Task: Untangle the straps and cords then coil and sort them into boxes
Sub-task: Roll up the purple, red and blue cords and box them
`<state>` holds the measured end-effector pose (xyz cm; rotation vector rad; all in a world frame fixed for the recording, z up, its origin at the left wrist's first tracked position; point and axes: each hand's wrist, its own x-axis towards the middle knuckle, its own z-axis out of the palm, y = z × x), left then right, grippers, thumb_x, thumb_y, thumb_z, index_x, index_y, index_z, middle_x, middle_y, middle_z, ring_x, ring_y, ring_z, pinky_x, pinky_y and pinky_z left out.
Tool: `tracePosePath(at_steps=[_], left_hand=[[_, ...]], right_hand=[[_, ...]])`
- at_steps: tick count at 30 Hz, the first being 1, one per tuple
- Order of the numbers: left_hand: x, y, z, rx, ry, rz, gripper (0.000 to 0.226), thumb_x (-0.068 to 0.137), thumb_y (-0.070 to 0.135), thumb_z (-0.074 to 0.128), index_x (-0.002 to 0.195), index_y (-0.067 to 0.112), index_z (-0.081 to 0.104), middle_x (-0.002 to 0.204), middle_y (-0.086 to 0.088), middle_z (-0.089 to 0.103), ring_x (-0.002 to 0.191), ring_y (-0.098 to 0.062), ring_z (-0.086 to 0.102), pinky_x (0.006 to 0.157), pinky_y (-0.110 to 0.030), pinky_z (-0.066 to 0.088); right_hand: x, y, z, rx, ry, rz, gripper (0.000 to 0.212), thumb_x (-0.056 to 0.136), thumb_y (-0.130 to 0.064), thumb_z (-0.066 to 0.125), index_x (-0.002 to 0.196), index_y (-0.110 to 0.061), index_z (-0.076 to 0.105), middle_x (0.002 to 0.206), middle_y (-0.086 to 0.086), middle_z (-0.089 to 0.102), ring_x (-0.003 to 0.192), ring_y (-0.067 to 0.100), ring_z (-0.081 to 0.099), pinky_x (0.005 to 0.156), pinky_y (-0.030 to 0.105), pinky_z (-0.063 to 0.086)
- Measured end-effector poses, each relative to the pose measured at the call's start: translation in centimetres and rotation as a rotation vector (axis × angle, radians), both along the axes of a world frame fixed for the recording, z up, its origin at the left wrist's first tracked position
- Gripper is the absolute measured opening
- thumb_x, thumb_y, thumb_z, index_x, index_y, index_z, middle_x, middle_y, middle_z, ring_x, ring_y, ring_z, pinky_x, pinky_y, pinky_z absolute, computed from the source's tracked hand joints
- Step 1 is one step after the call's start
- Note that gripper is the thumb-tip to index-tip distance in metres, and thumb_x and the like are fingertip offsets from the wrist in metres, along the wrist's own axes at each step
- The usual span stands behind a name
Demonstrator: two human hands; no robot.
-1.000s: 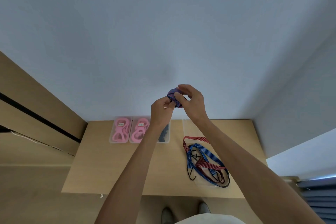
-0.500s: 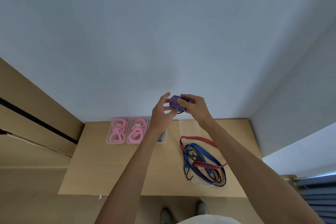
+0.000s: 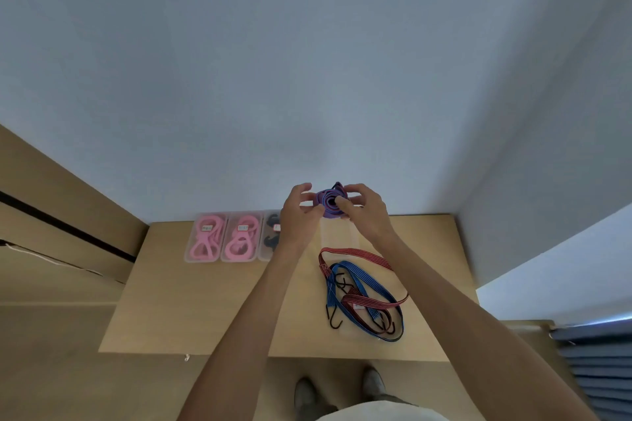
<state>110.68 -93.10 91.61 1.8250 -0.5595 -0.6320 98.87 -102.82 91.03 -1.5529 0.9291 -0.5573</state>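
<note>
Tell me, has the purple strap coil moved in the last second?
Yes. The purple strap coil has come down toward the far edge of the table, gripped by the right hand.

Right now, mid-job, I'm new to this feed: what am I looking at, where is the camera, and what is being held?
There is no machine here. A person works with bare hands, and the single picture comes from a camera on their head, looking forward and down. The right hand pinches a rolled purple strap in the air. The left hand, fingers spread, touches its side. On the wooden table, at the far edge, stand a first box of pink cords, a second box of pink cords and a third box with dark items, partly hidden by the left arm. To the right lie tangled red and blue cords with black hooks.
</note>
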Motion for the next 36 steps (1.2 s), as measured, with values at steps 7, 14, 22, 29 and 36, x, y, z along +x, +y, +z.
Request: tracePosePath(at_steps=[7,14,22,29,36], left_hand=[[-1.9,-0.7,-3.2,0.136,-0.167,-0.120,0.051,0.079,0.006,0.077,0.124,0.018,0.059,0.116,0.000,0.064,0.097,-0.007,0.064,0.075,-0.011,0.052],[-1.1,-2.8,-7.6,0.230,-0.158,-0.182,0.036,0.082,-0.003,0.069,0.111,0.017,0.061,0.102,0.002,0.066,0.097,-0.018,0.065,0.081,-0.024,0.057],[1.6,-6.2,-16.3,0.359,-0.364,-0.323,0.022,0.080,0.011,0.072,0.100,0.016,0.065,0.090,0.004,0.068,0.082,-0.016,0.062,0.078,-0.040,0.055],[3.5,-7.8,-21.5,0.405,-0.300,-0.361,0.019,0.086,0.006,0.064,0.104,0.010,0.069,0.093,-0.005,0.070,0.084,-0.024,0.065,0.082,-0.046,0.056],[5.4,-8.2,-22.3,0.355,-0.431,-0.349,0.013,0.083,0.004,0.064,0.093,0.008,0.071,0.082,-0.006,0.072,0.072,-0.025,0.063,0.068,-0.037,0.052]], right_hand=[[-1.1,-1.1,-3.1,0.030,0.091,0.018,0.044,0.091,-0.033,0.070,0.128,-0.013,0.059,0.111,0.006,0.070,0.100,0.020,0.067,0.087,0.034,0.055],[-0.7,-2.5,-6.8,0.084,0.189,-0.010,0.054,0.087,-0.018,0.075,0.137,-0.012,0.055,0.111,0.003,0.064,0.100,0.018,0.063,0.083,0.025,0.051],[2.8,-4.2,-14.1,-0.003,0.376,-0.080,0.037,0.081,-0.006,0.069,0.115,-0.019,0.069,0.094,-0.007,0.068,0.082,0.010,0.061,0.071,0.014,0.048],[5.2,-5.2,-18.9,-0.001,0.502,-0.102,0.041,0.084,-0.019,0.070,0.124,-0.016,0.062,0.102,0.002,0.071,0.089,0.020,0.065,0.081,0.033,0.054],[7.9,-5.7,-20.4,-0.213,0.623,-0.002,0.024,0.086,-0.017,0.064,0.109,-0.013,0.064,0.101,0.004,0.064,0.094,0.023,0.057,0.071,0.033,0.047]])
